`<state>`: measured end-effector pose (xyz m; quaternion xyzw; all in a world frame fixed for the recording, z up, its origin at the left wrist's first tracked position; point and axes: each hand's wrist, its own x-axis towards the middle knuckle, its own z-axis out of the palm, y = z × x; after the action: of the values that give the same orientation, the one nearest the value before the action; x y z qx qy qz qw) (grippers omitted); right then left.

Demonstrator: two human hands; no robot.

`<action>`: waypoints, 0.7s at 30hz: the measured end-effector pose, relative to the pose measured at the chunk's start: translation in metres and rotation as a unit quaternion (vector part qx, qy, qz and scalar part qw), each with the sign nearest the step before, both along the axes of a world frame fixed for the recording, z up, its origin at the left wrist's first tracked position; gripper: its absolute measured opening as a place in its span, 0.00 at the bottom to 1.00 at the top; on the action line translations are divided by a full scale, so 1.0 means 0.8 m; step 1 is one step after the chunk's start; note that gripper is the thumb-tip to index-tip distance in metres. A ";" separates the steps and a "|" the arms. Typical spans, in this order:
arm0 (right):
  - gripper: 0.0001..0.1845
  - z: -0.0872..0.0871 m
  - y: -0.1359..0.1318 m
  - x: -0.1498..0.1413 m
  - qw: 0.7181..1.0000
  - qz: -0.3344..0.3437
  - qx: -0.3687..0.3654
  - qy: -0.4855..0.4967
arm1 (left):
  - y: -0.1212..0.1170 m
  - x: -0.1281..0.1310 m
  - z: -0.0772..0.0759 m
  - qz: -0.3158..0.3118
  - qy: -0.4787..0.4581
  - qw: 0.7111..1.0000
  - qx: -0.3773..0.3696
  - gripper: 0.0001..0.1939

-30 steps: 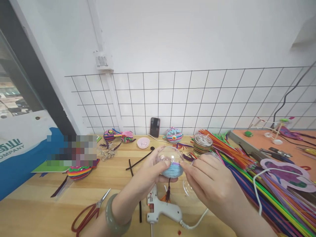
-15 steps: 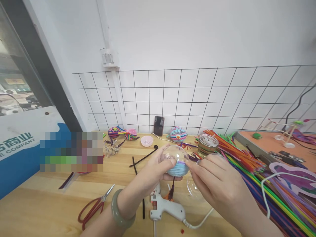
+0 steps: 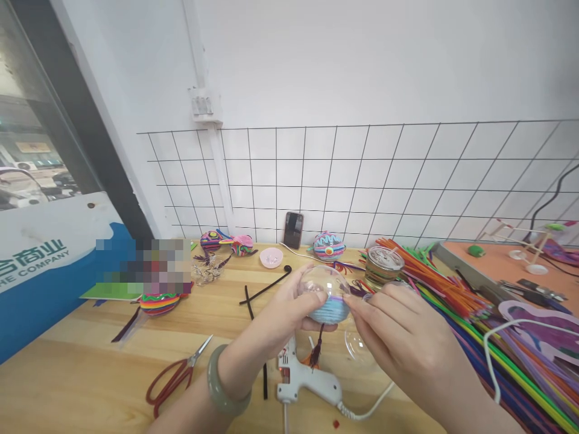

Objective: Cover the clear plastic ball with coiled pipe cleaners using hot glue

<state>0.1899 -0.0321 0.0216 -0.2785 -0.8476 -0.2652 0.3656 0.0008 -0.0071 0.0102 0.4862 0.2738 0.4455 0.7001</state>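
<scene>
A clear plastic ball point(image 3: 326, 279), its lower half wound with light-blue pipe cleaner point(image 3: 329, 311), rests in my left hand point(image 3: 289, 304), thumb pressed on the front. A thin purple pipe cleaner point(image 3: 335, 298) runs along the top of the blue rows. At the ball's right side my right hand point(image 3: 398, 331) is closed in a pinch at the end of this purple strand; the fingertips hide most of what they grip. A dark tassel point(image 3: 317, 349) dangles beneath the ball. Below it lies a white hot glue gun point(image 3: 310, 383), and a clear half-shell point(image 3: 357, 342) sits partly behind my right hand.
Red-handled scissors point(image 3: 174, 380) and black pipe cleaners point(image 3: 265, 380) lie left of the glue gun. Bundles of coloured pipe cleaners point(image 3: 456, 337) cover the right side. Along the back stand a pink bowl point(image 3: 271, 258), a phone point(image 3: 294, 230), decorated balls point(image 3: 329, 246) and a round tin point(image 3: 384, 265).
The whole view has shifted slightly, so things appear a little further right. Both hands keep nearly the same hold on the ball and strand.
</scene>
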 end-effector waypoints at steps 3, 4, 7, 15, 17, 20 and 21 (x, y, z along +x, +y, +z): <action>0.09 -0.001 0.000 0.000 1.000 -0.002 0.000 -0.001 | 0.000 0.000 0.001 0.000 0.000 1.000 0.001 0.26; 0.09 -0.001 0.000 0.001 1.000 -0.005 -0.001 -0.002 | 0.001 0.000 0.001 0.002 0.000 1.000 0.000 0.26; 0.09 -0.003 0.001 0.001 1.000 -0.009 0.000 -0.003 | 0.001 0.000 -0.001 0.004 0.000 1.000 -0.005 0.27; 0.09 -0.001 -0.001 0.000 1.000 -0.004 0.005 -0.001 | 0.000 0.000 0.000 0.007 0.006 1.000 -0.006 0.27; 0.09 -0.001 -0.001 0.000 1.000 -0.002 0.004 -0.002 | 0.000 0.000 0.000 0.003 0.004 1.000 -0.005 0.27; 0.08 -0.001 0.000 0.000 1.000 0.001 0.003 -0.002 | 0.001 -0.001 -0.001 0.000 0.002 1.000 -0.004 0.26; 0.08 -0.001 0.000 0.000 1.000 0.002 0.004 -0.003 | 0.001 -0.001 -0.002 -0.001 0.002 1.000 -0.004 0.26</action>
<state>0.1901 -0.0323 0.0210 -0.2749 -0.8480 -0.2685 0.3649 -0.0002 -0.0066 0.0089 0.4843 0.2763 0.4431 0.7020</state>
